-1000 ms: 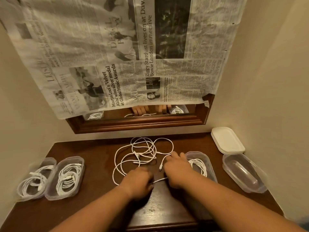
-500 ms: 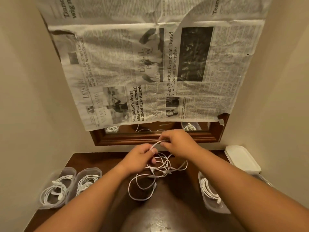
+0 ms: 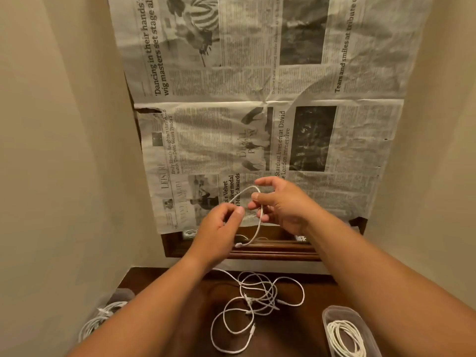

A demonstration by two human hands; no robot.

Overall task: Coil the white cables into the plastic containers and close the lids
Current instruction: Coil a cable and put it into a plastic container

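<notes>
1. White cord (image 3: pixel 258 215) is pinched between the thumb and forefinger of the right hand (image 3: pixel 282 206), whose other fingers are loosely spread; a first small loop arches from that pinch over to the left hand (image 3: pixel 219 228).
2. The left hand's thumb and fingertips (image 3: pixel 239 211) are closed together on the cord at the loop's other end, and the plug end (image 3: pixel 238 245) dangles free just below it.
3. Both hands are raised well above the dark wooden table (image 3: pixel 296 331), in front of the newspaper (image 3: pixel 257 124) hung over the mirror frame (image 3: pixel 270 251).
4. The rest of the cable lies below in a loose tangle of white cables (image 3: pixel 255 305) on the table, apparently more than one cord crossing there.
5. To coil well, I judge the right hand should keep the pinch fixed while the left feeds even loops of matching size, drawing slack slowly so the pile does not knot.
6. A clear container (image 3: pixel 347 328) at the right already holds a coil and has no lid on; another coiled cable in a container (image 3: pixel 103 318) sits at the left edge, partly hidden by the forearm.
7. The finished coil must be kept small enough to fit such a box.
</notes>
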